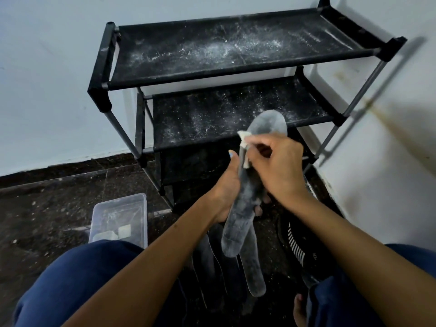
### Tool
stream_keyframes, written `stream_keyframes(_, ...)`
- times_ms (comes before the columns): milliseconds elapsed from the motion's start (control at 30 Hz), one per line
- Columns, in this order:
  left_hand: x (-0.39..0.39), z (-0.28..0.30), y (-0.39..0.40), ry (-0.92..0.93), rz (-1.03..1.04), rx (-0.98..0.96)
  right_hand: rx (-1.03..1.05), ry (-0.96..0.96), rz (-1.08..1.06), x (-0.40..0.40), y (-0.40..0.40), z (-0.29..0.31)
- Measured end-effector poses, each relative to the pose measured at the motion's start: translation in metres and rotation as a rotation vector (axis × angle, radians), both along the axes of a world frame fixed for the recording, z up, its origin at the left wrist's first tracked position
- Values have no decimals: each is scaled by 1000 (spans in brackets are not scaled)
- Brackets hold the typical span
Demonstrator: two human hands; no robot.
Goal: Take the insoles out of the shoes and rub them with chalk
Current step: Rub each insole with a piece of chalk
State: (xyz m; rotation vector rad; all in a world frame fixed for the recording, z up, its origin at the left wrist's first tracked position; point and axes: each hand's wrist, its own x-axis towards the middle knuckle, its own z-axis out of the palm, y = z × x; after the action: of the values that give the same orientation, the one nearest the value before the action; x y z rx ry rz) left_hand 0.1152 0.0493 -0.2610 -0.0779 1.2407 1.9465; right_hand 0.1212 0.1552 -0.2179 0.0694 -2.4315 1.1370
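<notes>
1. While the left hand [225, 192] cradles the insole [253, 175] from beneath, its fingers wrapped around the middle of it, the right hand [280, 166] pinches a piece of chalk [244, 147] and presses it against the insole's left edge, up near the toe end.
2. That insole is raised in front of the black shoe rack [236, 64], toe end up and heel hanging down toward the floor; its grey face already looks dusted white.
3. To do this step well, I would judge that the chalk should travel in long strokes from toe to heel — short dabs leave bare patches.
4. Support matters: the left palm should sit right behind the spot being rubbed, since the insole is limp and will bend away from the pressure otherwise.
5. Light, even pressure seems wise, as the chalk piece is small and could crumble or slip from the pinch.
6. Other insoles [253, 277] lie on the floor between the knees, a black shoe [299, 246] sits just to the right, and a clear plastic box [119, 218] holding more chalk pieces stands on the left — handy for a fresh piece.
</notes>
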Motion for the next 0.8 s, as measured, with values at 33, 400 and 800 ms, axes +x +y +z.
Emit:
stream_keyframes(33,1,-1,1,26,-42,-23,1,0,-23,-4,4,1)
stream_keyframes(400,-8,17,-9,154,65,-34,10,-13,142,16,-10,-7)
stream_keyframes(800,-3,16,-12,353,-103,-50,87,30,177,13,-4,-1)
